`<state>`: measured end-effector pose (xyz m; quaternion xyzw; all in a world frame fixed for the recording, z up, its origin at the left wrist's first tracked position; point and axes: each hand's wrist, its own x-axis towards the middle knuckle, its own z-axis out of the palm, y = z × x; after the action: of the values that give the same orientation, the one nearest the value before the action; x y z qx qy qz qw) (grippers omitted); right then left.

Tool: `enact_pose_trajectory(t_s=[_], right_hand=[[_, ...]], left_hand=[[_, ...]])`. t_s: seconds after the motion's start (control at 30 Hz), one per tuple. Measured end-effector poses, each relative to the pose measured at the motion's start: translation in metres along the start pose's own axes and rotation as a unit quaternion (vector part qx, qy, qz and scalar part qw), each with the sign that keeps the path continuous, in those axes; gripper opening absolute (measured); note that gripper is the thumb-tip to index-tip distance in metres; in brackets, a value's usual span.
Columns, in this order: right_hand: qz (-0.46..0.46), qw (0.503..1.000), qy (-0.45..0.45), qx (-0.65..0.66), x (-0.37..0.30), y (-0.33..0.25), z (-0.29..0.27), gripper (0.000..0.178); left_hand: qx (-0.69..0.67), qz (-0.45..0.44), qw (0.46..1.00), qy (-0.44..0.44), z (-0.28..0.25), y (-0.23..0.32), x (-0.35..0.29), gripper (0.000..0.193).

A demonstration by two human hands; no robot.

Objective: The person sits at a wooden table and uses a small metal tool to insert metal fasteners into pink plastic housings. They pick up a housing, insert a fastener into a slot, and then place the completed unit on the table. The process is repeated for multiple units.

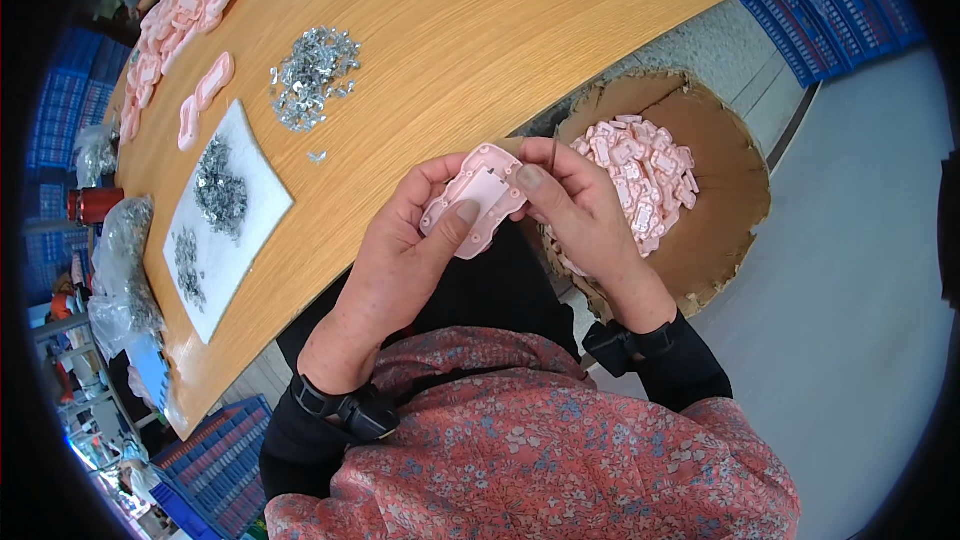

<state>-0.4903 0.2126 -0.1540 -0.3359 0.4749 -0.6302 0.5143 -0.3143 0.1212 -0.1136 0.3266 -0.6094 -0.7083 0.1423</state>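
Note:
Both hands are on a pink plastic casing (484,190) with a wavy outline, a recessed panel and small screw holes. My left hand (405,240) grips its left side, thumb lying across the lower part of the face. At the upper right, my right hand (578,205) pinches the edge, with the thumb tip near a small dark slot in the panel. Whether a small metal part sits under that thumb, I cannot tell. On the table (420,60) to the left lies a loose pile of small shiny metal pieces (315,75).
More metal pieces (220,190) lie on a white sheet (262,202). Pink casings (190,10) are heaped along the far left table edge, and a few lie apart. A torn cardboard bin (730,190) at right holds many pink parts (640,175). Blue crates (835,5) stand beyond.

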Motion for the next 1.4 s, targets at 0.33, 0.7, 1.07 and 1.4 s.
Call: enact_pose_trajectory(t_s=[0.33,0.7,1.07,1.4], right_hand=[[-0.056,0.991,0.082,-0.089,-0.002,-0.007,-0.002,0.019],[0.002,0.997,0.058,0.057,-0.014,-0.007,-0.018,0.027],[-0.094,0.957,0.155,-0.226,-0.035,0.005,-0.024,0.018],[-0.152,0.856,0.123,-0.479,-0.040,-0.014,-0.012,0.007]], left_hand=[[-0.005,-0.003,1.000,-0.004,0.018,0.002,0.006,0.036],[-0.055,-0.039,0.997,-0.041,0.018,-0.004,0.013,0.040],[-0.010,-0.008,1.000,-0.007,0.022,-0.005,0.016,0.039],[-0.012,-0.006,1.000,0.014,0.025,-0.002,0.012,0.032]])
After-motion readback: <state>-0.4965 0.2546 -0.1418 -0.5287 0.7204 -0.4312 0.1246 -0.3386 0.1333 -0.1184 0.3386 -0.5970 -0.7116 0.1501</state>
